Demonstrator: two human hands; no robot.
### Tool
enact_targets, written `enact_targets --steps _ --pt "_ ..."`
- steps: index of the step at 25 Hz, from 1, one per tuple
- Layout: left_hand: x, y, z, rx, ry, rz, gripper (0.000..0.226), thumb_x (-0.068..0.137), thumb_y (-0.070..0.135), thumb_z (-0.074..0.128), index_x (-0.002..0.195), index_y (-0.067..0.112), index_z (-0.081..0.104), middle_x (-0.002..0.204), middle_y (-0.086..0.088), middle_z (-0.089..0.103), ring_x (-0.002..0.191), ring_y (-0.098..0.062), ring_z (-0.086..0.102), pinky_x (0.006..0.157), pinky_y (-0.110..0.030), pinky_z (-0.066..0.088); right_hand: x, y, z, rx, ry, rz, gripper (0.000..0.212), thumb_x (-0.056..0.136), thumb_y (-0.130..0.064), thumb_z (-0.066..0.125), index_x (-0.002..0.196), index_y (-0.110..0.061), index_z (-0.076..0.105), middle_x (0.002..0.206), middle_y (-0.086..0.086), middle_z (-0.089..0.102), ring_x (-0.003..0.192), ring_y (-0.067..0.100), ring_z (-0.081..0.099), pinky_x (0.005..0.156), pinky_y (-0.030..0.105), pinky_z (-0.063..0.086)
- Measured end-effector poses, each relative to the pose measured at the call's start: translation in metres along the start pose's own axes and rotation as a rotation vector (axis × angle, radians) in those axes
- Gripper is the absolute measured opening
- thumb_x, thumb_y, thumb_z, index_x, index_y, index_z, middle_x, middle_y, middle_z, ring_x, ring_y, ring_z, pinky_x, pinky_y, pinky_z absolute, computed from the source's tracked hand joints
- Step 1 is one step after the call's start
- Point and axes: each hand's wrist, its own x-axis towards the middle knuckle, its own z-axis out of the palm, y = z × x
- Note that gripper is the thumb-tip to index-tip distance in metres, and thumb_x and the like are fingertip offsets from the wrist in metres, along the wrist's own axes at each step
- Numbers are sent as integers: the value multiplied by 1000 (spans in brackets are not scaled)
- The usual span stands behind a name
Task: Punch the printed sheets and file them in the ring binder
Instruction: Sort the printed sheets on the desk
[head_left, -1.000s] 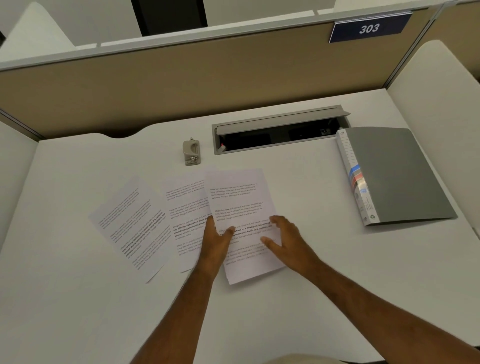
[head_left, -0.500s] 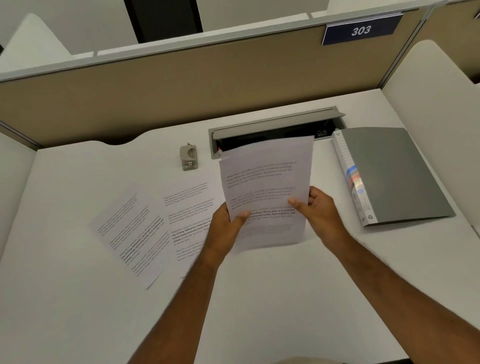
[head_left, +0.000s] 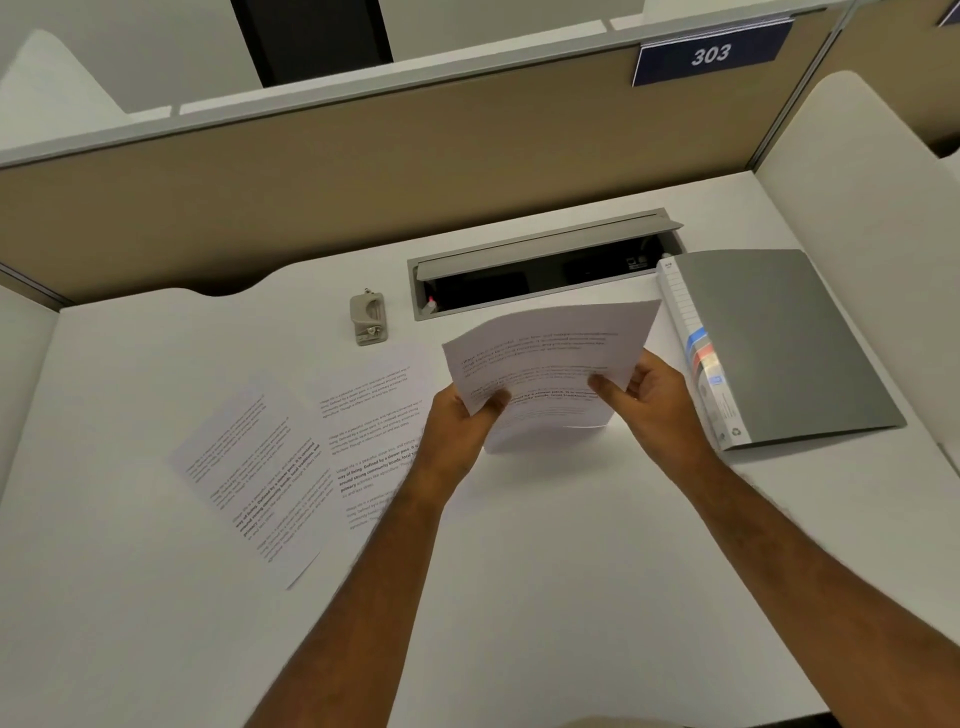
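Observation:
A printed sheet (head_left: 550, 358) is held above the white desk (head_left: 545, 571), tipped back so its top edge leans away. My left hand (head_left: 457, 431) pinches its lower left edge and my right hand (head_left: 657, 400) grips its right side. Two more printed sheets lie flat on the desk to the left, one (head_left: 254, 478) angled at the far left and one (head_left: 371, 431) partly under my left wrist. A small grey hole punch (head_left: 369, 318) stands behind them. The grey ring binder (head_left: 779, 343) lies closed at the right, spine toward my hands.
An open cable tray (head_left: 545, 270) with a raised lid is set into the desk behind the held sheet. A beige partition (head_left: 363, 171) closes the back, with a blue "303" plate (head_left: 710, 52). White side panels stand at left and right.
Both hands picked the right-hand sheet up off the desk and raised it; since half a second ago it has tilted back and flatter. The other two sheets, punch and binder stayed put.

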Motion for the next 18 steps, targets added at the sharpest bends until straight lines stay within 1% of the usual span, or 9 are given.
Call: enact_targets --steps 2,4,6,8,10,12,14,16,18 --pt "1 1 -1 -10 9 6 26 98 29 68 124 35 67 114 8 73 105 -18 69 89 -35 62 3 -3 0 -23 4 -23 37 93 -28 70 128 -24 60 116 -13 70 103 12 69 91 30 59" --pt "3 2 -2 -24 8 22 21 98 28 67 115 41 66 110 11 73 102 -15 69 81 -24 62 5 -6 -2 -39 15 -49 34 93 -28 70 125 -26 60 114 -15 69 102 10 68 85 21 58" --pt "3 -1 0 -15 -19 14 24 98 28 67 120 40 65 112 11 72 104 -16 69 81 -22 60 4 -5 -2 -50 17 -53 34 93 -27 70 124 -29 58 112 -19 67 100 6 67 80 12 55" --pt "2 -8 2 21 -53 -8 31 100 29 65 130 33 63 117 9 70 108 -18 67 82 -23 57 2 4 2 -46 2 -21 38 92 -26 71 128 -26 57 114 -14 67 102 7 66 84 17 56" --pt "1 -13 6 39 -41 -19 34 102 28 62 135 28 60 118 6 69 102 -14 66 78 -20 57 0 12 4 -51 -6 9 42 92 -27 71 131 -25 56 116 -9 66 101 9 65 83 18 55" --pt "2 -15 7 39 -24 -15 33 103 27 60 136 26 59 118 4 69 98 -11 66 82 -24 59 1 15 7 -48 -10 17 42 92 -27 71 130 -27 55 116 -8 65 100 9 65 78 11 53" --pt "2 -16 7 21 -22 -22 33 103 25 60 135 26 59 118 6 68 98 -8 65 82 -24 59 2 15 8 -45 -16 23 42 92 -26 71 131 -27 54 116 -8 65 98 8 64 75 7 51" --pt "3 -17 7 8 -3 -16 32 102 23 62 133 28 59 116 8 68 98 -8 66 81 -23 60 4 12 9 -54 -21 5 40 93 -25 69 130 -26 54 114 -10 64 96 6 65 72 6 52" --pt "4 -19 4 -21 29 -19 32 100 22 64 132 27 60 117 9 69 100 -10 68 77 -21 62 8 11 10 -61 -47 -10 39 93 -26 69 130 -23 56 114 -9 66 96 7 67 72 10 55"
